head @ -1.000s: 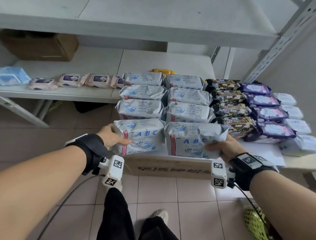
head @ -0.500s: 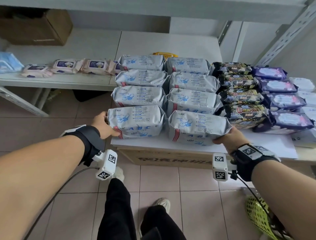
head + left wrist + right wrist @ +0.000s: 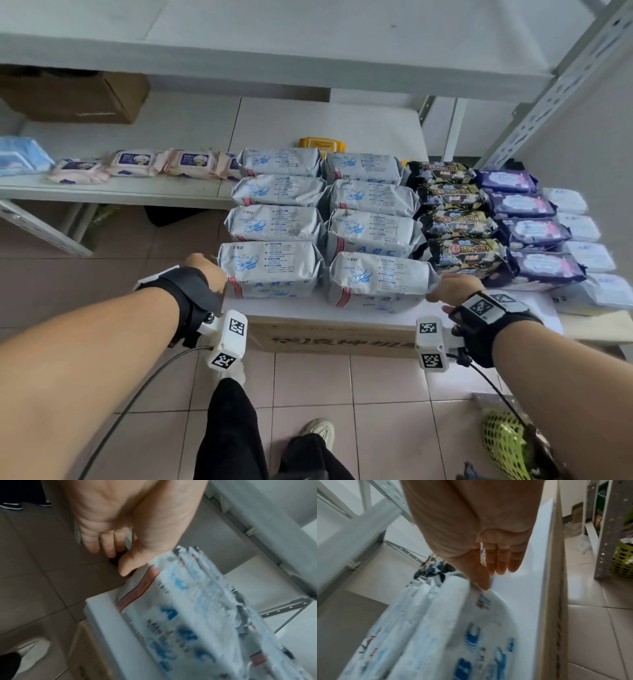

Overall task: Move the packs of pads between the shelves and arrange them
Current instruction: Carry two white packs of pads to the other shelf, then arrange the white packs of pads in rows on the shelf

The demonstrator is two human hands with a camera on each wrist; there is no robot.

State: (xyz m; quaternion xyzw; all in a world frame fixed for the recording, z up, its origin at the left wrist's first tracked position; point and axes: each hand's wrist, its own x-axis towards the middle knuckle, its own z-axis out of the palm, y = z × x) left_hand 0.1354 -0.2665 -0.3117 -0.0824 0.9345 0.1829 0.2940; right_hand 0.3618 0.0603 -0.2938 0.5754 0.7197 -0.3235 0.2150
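Observation:
Two rows of grey-white ABC pad packs lie on the white board (image 3: 308,310). The front-left pack (image 3: 270,269) (image 3: 197,615) and the front-right pack (image 3: 376,284) (image 3: 453,628) rest flat at the near edge. My left hand (image 3: 209,270) (image 3: 120,540) sits at the left end of the front-left pack, fingers loosely curled, with the thumb tip beside the pack's seam. My right hand (image 3: 452,287) (image 3: 488,561) is at the right end of the front-right pack, fingers nearly straight and the thumb touching the end flap.
Dark packs (image 3: 459,222), purple packs (image 3: 527,229) and white packs (image 3: 582,226) fill the right. Pink wipe packs (image 3: 137,162) lie on the left shelf, below a brown box (image 3: 78,96). An upper shelf (image 3: 274,44) overhangs. A cardboard box (image 3: 329,339) sits under the board; a green basket (image 3: 503,442) stands on the floor.
Both front packs, held tilted up a second ago, have gone down flat onto the board's near edge. Both hands have loosened and slid out to the packs' outer ends.

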